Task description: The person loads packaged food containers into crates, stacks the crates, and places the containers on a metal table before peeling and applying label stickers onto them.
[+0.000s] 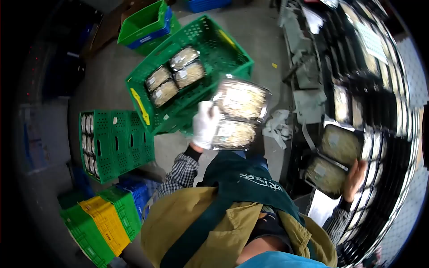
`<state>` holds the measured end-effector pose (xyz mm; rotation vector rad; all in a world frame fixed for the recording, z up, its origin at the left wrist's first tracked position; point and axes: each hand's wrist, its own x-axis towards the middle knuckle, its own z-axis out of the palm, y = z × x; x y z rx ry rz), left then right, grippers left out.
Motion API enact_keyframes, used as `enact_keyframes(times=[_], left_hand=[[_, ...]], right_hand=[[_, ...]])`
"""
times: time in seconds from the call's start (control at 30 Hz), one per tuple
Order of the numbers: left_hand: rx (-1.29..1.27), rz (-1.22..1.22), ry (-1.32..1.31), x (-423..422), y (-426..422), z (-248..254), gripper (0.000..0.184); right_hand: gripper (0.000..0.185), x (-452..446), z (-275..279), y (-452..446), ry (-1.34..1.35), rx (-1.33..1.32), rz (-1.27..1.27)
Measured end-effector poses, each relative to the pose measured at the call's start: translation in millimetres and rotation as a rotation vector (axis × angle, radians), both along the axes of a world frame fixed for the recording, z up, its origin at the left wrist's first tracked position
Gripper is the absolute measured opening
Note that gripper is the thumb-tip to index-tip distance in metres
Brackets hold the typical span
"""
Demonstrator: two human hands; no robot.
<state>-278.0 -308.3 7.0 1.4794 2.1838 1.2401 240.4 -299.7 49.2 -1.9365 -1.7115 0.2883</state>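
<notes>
My left hand (206,125), in a white glove, grips the left edge of two wrapped black trays of pale, stringy food (241,100), one above the other in view, beside the green crate. My bare right hand (354,178) holds the right side of another pair of wrapped trays (340,144), in front of the stacked trays at the right. Inside the large green crate (223,58) several similar packs (188,73) lie together toward its left part. My right hand's fingertips are partly hidden by the trays.
Stacks of black trays (380,107) fill the right side. At the left stand green crates holding packs (120,143) and a green and yellow crate stack (105,221). A green bin (143,24) is behind. Crumpled plastic (279,127) lies near the metal frame.
</notes>
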Motion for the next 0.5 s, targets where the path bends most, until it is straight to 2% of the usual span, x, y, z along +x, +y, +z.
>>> enact_keyframes(times=[0.07, 0.1, 0.13, 0.17, 0.23, 0.27, 0.3, 0.33, 0.37, 0.5], left_hand=[[0.048, 0.176, 0.031, -92.0, -20.1, -3.7, 0.013], [0.060, 0.257, 0.098, -125.0, -30.6, -4.0, 0.013], [0.055, 0.362, -0.004, -152.9, -40.6, -4.2, 0.013], [0.055, 0.463, -0.106, -182.7, -50.4, -4.6, 0.014], [0.009, 0.649, -0.039, -233.5, -70.7, -8.0, 0.013], [0.074, 0.662, -0.055, -260.8, -84.3, -19.5, 0.012], [0.135, 0.674, -0.067, -280.2, -95.0, -31.9, 0.012], [0.180, 0.678, -0.092, -283.1, -93.0, -14.8, 0.012], [0.098, 0.759, -0.107, -295.5, -101.0, -16.2, 0.015], [0.067, 0.895, -0.263, -319.7, -122.7, -34.2, 0.026]], right_hand=[[0.021, -118.7, 12.2, 80.4, 0.195, -0.028, 0.183], [0.023, -171.6, 15.9, 118.2, 0.099, -0.052, 0.236], [0.025, -207.6, -9.7, 166.6, 0.097, -0.035, 0.317], [0.025, -285.9, 2.8, 192.1, 0.084, 0.183, 0.472], [0.029, -395.5, -3.5, 246.8, 0.154, 0.095, 0.600], [0.029, -450.1, 0.6, 264.0, 0.123, -0.010, 0.606], [0.027, -491.1, -25.2, 291.8, 0.127, 0.051, 0.685], [0.026, -528.9, -52.9, 317.1, 0.059, 0.104, 0.732], [0.026, -563.0, -79.3, 336.6, -0.010, 0.156, 0.776], [0.028, -654.6, -174.1, 384.6, -0.127, 0.022, 0.780]])
